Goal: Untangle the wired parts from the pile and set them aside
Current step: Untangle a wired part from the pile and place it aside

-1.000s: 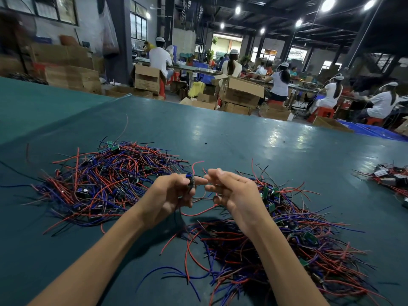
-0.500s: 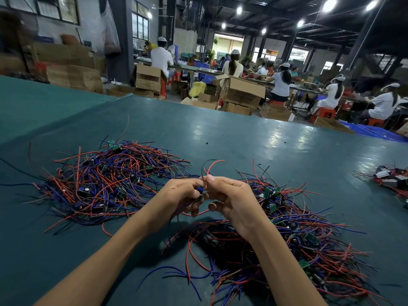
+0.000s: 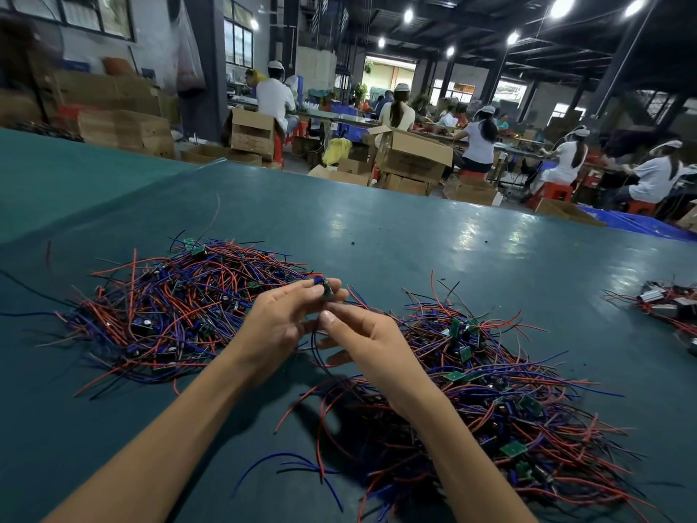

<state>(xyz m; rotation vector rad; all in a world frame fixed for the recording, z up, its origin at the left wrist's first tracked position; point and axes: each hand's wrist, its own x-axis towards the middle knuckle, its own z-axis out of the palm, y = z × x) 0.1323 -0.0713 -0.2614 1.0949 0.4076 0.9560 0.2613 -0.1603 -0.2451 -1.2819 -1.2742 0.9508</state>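
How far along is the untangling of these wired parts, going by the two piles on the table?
Done: the left pile lies with its wires roughly aligned, so it is probably the set-aside parts. In hand: the left hand holds one wired part up between the piles, and the right hand seems to pinch its wires just below. Left: the right pile is large and tangled, so plenty remains.

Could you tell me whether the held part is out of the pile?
Out: the left hand pinches the wired part above the table; whether its wires trail free, cannot tell.
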